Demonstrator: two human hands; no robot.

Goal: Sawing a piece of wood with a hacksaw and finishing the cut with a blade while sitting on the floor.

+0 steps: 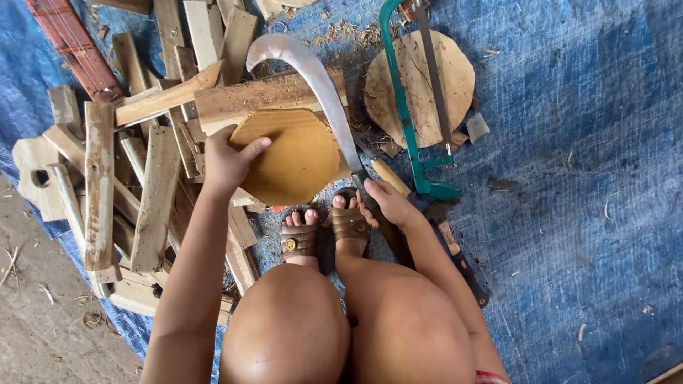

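Observation:
My left hand [229,160] grips the left edge of a flat, roughly rounded yellow-brown wooden piece [295,156], holding it upright against a thick wooden block [256,96]. My right hand [388,203] is closed around the handle of a curved steel machete [313,78], whose blade arcs up along the right edge of the wooden piece and over its top. I am squatting, knees and brown sandals [324,235] just below the piece.
A green-framed hacksaw [409,107] lies across a round wooden disc [427,78] to the right. A wooden-handled tool [388,174] and a dark-handled tool [462,267] lie near my right arm. Several wood offcuts [121,185] are piled at left on a blue tarp [583,178].

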